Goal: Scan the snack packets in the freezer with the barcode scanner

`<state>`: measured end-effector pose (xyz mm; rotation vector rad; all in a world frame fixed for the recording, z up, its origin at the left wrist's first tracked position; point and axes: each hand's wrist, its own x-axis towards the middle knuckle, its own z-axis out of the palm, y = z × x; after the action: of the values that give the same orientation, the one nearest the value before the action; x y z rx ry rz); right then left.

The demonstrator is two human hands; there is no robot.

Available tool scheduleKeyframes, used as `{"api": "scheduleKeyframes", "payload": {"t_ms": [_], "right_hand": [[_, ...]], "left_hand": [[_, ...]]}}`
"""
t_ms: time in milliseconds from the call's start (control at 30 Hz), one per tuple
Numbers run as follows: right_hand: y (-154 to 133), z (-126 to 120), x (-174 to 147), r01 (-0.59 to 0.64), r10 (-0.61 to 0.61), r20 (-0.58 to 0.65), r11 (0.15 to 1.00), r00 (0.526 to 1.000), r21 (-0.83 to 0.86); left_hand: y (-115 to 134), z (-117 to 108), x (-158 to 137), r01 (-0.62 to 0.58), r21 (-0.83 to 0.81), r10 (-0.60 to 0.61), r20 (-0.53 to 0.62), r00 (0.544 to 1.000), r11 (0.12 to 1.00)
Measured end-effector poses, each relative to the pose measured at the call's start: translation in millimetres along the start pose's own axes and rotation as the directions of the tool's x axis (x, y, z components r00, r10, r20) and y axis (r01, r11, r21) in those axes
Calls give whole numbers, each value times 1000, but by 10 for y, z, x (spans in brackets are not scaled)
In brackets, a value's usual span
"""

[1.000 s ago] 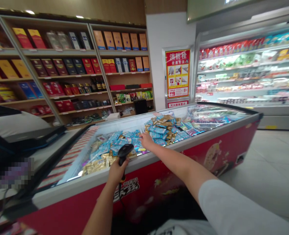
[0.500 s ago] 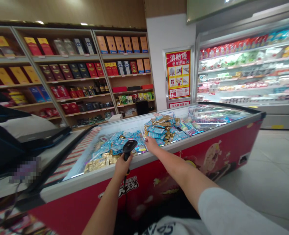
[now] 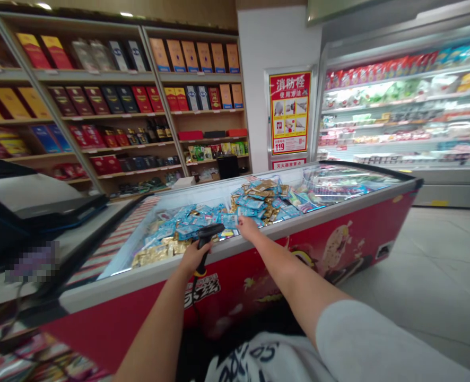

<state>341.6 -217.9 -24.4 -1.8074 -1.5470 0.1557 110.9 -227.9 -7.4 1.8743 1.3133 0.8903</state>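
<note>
as left hand (image 3: 194, 259) grips scanner (image 3: 211, 230), right hand (image 3: 248, 228) outstretched (higher)

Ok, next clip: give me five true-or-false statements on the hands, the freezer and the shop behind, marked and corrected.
1. The left hand holds a black barcode scanner. True.
2. The right hand is also on the scanner. False: it is apart from it, reaching over the blue packets.
3. The chest freezer has a blue front. False: the front is mainly red.
4. A fire hydrant poster is between the wooden shelves and the refrigerated display case. True.
5. Every packet in the freezer is blue. False: some are gold packets.
</note>
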Motion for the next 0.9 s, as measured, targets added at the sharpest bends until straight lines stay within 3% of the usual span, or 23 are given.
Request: {"api": "scheduleKeyframes", "payload": {"t_ms": [533,700,900], "right_hand": [[19,52,25,29,-30,-1,999,1000,-28],[26,61,21,43,-43,-20,999,999,-23],[18,56,30,9,-8,-9,998,1000,58]], "left_hand": [[103,-72,-129,27,-210,-8,90,996,977],[15,-83,-70,-20,-210,45,115,992,978],[-3,-58,-45,11,-172,6,95,995,985]]}}
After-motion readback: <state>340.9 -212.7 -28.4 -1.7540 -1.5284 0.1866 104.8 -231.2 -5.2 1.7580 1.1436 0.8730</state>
